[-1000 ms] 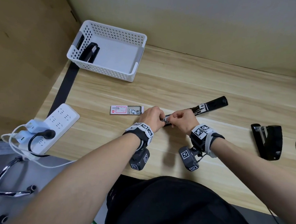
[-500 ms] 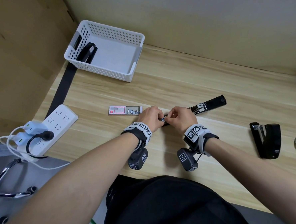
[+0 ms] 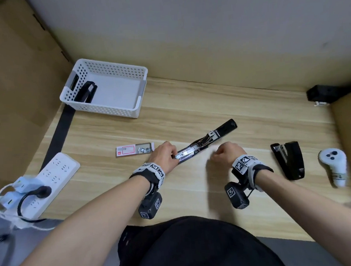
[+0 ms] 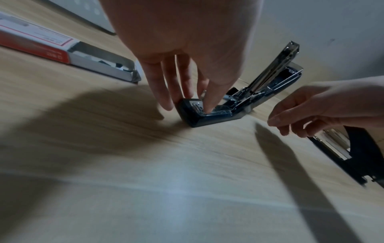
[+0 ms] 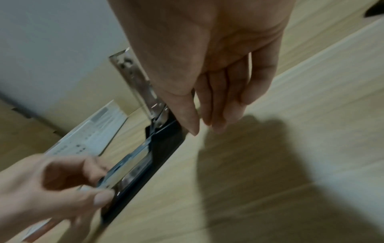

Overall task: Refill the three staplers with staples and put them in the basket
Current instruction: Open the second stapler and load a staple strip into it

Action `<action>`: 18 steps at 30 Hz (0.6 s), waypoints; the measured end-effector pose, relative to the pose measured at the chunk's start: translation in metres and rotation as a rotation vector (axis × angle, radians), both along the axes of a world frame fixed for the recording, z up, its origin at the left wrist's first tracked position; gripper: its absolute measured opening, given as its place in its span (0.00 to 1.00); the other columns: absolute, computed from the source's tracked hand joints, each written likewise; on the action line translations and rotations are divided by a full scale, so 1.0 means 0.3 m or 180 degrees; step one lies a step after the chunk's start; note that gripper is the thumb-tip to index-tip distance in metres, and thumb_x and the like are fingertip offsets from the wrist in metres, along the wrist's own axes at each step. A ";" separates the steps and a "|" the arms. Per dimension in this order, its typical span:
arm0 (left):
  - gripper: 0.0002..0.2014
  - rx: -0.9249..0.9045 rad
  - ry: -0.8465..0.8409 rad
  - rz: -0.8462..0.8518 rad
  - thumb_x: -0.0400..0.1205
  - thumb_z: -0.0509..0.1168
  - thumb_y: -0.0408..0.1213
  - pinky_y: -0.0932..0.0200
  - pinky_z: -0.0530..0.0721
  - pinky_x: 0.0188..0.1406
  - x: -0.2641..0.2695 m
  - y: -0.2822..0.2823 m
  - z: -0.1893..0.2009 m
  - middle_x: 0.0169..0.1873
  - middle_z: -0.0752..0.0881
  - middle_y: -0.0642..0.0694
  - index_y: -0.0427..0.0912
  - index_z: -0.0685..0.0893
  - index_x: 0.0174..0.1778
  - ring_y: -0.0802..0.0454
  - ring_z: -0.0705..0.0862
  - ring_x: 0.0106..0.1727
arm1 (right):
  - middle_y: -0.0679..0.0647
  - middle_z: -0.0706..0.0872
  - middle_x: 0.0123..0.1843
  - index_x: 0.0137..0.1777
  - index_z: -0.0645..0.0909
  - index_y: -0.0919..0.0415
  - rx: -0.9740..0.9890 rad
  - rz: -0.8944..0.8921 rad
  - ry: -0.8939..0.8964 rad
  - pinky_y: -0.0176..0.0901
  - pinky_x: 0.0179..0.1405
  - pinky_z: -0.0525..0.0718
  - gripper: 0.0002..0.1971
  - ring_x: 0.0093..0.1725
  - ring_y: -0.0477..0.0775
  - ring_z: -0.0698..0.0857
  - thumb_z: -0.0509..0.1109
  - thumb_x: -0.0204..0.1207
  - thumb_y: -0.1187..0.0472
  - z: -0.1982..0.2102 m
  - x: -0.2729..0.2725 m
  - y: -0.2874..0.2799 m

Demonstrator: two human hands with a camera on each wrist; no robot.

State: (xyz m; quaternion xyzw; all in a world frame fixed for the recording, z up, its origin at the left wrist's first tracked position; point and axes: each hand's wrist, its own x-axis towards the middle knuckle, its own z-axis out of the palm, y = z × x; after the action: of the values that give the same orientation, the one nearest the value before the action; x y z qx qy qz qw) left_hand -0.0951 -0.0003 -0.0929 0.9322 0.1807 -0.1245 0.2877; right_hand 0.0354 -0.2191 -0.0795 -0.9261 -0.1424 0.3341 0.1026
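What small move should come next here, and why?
Probably swing the open stapler shut with the right hand, which hovers free beside it. The left hand pins its front end to the table, and its top lies folded back. Whether staples are seated is unclear.

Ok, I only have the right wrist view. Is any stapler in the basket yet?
Observer: Yes, one stapler lies in the basket, by its left wall.
Operator: And the third one?
Observer: The third stapler lies on the table, right of the right hand, untouched.
Operator: Where's the staple box?
Observer: The staple box lies just left of the left hand, which pinches the open stapler; its tray is slid out.
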 end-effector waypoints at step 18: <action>0.21 -0.1208 -0.0381 0.1642 0.76 0.57 0.15 0.69 0.82 0.53 -0.308 0.174 -0.011 0.47 0.88 0.42 0.32 0.87 0.58 0.51 0.86 0.50 | 0.49 0.80 0.68 0.69 0.78 0.51 0.1234 0.1880 -0.1054 0.52 0.62 0.78 0.33 0.61 0.58 0.74 0.72 0.60 0.64 0.024 -0.211 0.239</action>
State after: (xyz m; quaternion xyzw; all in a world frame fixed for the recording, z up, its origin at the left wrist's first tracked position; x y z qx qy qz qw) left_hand -0.1875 0.0519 -0.0962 0.7911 0.3673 -0.0240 0.4886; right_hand -0.0277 -0.1474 -0.0723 -0.8500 -0.4779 0.1621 0.1508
